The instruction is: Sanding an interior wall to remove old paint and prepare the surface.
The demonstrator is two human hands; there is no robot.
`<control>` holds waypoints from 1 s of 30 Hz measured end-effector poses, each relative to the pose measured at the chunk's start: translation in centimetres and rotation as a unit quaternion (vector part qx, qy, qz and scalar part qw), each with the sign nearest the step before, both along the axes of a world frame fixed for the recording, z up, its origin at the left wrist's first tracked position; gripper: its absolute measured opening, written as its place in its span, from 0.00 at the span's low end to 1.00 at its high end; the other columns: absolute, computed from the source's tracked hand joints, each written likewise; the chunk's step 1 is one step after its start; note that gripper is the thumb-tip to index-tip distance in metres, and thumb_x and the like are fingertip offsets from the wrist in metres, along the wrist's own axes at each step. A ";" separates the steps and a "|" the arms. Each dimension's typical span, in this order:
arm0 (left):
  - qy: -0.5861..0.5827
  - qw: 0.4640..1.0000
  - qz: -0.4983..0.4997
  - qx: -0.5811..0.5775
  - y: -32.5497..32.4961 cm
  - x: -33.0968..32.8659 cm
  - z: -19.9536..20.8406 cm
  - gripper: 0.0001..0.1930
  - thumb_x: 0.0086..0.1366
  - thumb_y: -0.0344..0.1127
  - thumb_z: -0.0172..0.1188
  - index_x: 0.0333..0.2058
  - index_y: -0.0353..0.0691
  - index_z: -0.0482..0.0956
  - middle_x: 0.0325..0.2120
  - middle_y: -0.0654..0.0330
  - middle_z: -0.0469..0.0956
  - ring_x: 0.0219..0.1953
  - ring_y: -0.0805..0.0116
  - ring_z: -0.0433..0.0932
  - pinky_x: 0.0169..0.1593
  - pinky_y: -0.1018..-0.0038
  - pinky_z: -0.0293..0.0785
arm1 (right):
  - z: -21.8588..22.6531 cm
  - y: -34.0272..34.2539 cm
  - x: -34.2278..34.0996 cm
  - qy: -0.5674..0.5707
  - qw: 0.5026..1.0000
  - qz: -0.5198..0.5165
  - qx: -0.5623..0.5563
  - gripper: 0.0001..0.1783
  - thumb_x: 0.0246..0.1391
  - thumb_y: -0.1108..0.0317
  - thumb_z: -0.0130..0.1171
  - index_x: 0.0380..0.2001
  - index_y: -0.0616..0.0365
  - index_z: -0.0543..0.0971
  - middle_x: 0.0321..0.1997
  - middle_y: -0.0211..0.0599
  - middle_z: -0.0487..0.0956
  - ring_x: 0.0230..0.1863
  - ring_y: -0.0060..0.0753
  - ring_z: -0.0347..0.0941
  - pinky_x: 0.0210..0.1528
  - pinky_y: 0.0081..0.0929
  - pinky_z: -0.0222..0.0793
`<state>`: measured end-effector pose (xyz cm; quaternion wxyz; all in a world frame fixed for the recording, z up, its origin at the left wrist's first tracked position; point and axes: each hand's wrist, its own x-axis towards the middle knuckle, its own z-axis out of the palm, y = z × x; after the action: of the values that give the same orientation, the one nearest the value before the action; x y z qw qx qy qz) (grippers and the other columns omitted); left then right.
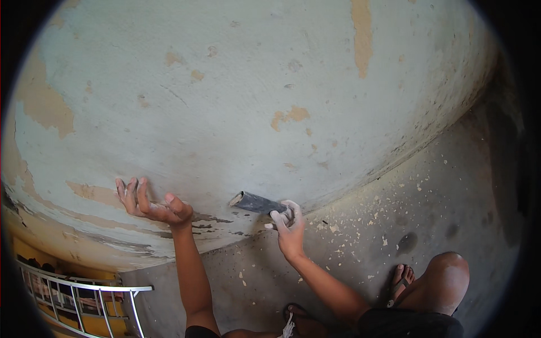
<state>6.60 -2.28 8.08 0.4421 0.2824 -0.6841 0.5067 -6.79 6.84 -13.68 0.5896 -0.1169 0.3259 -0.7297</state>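
A pale green wall point(225, 112) with patches of peeled paint fills most of the head view. My right hand point(290, 231), fingers dusted white, grips one end of a dark grey sheet of sandpaper point(258, 203) wrapped into a flattened tube. Its lighter open end points left, close to the wall's lower part; whether it touches the surface I cannot tell. To the left, my left hand point(155, 205) is raised by the wall with its dusty fingers apart and slightly bent, holding nothing. Contact between those fingers and the wall is unclear.
Paint flakes point(335, 228) lie scattered over the grey floor point(360, 248) along the wall's foot. A metal ladder-like frame point(84, 287) stands at the lower left. My bent knee point(448, 281) and sandalled foot point(402, 279) are at the lower right.
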 end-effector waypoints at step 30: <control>0.005 1.000 0.001 0.005 -0.4 0.0 -0.3 0.21 0.63 0.43 0.43 0.51 0.37 0.66 0.49 0.49 0.63 0.62 0.38 0.60 0.64 0.38 0.52 | 0.8 -0.3 0.3 -0.013 1.000 0.021 -0.018 0.19 0.60 0.76 0.55 0.52 0.60 0.64 0.43 0.34 0.72 0.39 0.20 0.72 0.36 0.25 0.81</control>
<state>6.61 -2.68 7.75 0.4435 0.2880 -0.6842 0.5022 -6.53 6.49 -12.91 0.6070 -0.1254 0.3025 -0.7241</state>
